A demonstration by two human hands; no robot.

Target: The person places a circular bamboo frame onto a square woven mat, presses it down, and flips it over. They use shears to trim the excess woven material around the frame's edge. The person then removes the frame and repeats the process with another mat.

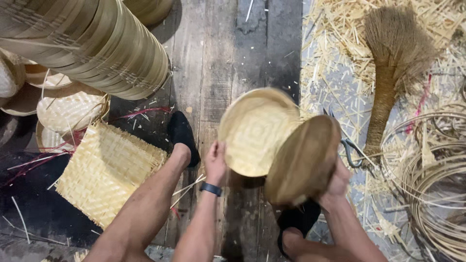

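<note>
My left hand point(216, 162) grips the rim of a round woven bamboo tray point(255, 133), its pale plaited inside facing up at me. My right hand point(336, 182) holds a second round piece, a brown bamboo lid or tray point(303, 162), tilted and overlapping the first one's right edge. A dark band point(211, 188) sits on my left wrist. Both pieces are blurred by motion. My legs and black shoes point(183, 133) are below, over dark wooden floorboards.
A long stack of bamboo hoops point(92, 43) lies at the upper left above woven baskets point(70, 109) and a flat woven mat point(107, 170). A grass broom point(393, 53), scissors point(350, 150), bamboo shavings and coiled strips point(432, 194) fill the right.
</note>
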